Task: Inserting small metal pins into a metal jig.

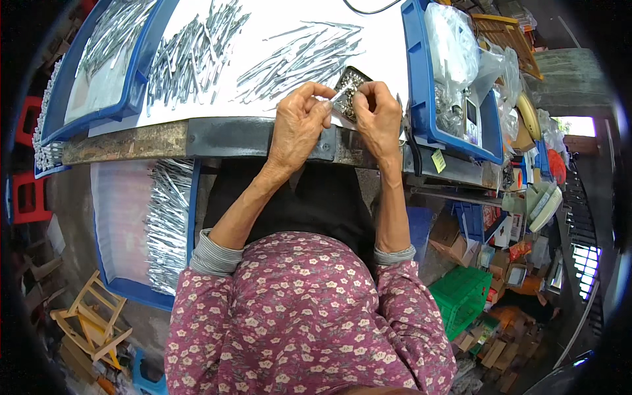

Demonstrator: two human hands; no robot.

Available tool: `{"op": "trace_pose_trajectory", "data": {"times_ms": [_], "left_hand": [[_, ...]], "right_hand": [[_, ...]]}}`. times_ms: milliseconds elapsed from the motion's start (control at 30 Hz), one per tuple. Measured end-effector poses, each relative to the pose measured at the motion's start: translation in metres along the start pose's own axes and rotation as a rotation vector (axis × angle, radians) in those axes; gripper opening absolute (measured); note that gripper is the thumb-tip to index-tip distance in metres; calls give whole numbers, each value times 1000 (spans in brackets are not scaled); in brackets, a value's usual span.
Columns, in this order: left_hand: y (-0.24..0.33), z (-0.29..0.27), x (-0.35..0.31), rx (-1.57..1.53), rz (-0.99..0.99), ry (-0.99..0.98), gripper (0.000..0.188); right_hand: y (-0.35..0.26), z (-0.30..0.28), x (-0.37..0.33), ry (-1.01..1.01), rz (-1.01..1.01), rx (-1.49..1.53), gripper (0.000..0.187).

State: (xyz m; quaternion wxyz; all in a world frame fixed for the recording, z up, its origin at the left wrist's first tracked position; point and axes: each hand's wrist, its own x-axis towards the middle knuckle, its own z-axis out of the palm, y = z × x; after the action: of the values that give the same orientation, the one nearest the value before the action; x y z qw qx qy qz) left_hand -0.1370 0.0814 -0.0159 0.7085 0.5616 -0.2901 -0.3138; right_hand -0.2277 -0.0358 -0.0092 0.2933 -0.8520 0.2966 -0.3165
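Over the front edge of the white-topped workbench, my left hand (297,125) pinches a slim silvery metal strip (340,95) between thumb and fingers, its free end pointing right. My right hand (378,120) is closed in a pinch beside that end; what its fingertips hold, if anything, is too small to make out. Under and between both hands lies a small dark tray (353,70) of tiny metal parts. Just beyond, a loose pile of metal strips (299,59) is spread on the white sheet. Another heap of strips (197,49) lies farther left.
Blue bins flank the work: one with strips (136,85) at left, one with plastic bags and a small device (421,99) at right. A blue crate (131,293) of strips stands below the bench. Red stools (31,197), a wooden stool (92,322) and a green crate (461,299) surround me.
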Motion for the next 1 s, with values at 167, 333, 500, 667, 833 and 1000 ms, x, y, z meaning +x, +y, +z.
{"op": "trace_pose_trajectory", "data": {"times_ms": [167, 333, 500, 667, 833, 1000], "left_hand": [[-2, 4, 4, -135, -49, -9, 13], [-4, 6, 5, -176, -57, 14, 13], [-2, 9, 4, -133, -27, 24, 12], [0, 10, 4, -135, -4, 33, 11], [0, 9, 4, -159, -28, 30, 11], [-1, 7, 4, -115, -12, 31, 12]], "right_hand": [[-13, 0, -14, -23, 172, 468, 8], [-20, 5, -17, 24, 133, 583, 12], [-19, 8, -17, 48, 140, 635, 14], [-23, 6, -17, 74, 134, 590, 12], [-20, 10, -18, 108, 47, 471, 12], [-24, 12, -17, 128, 93, 551, 11]]}}
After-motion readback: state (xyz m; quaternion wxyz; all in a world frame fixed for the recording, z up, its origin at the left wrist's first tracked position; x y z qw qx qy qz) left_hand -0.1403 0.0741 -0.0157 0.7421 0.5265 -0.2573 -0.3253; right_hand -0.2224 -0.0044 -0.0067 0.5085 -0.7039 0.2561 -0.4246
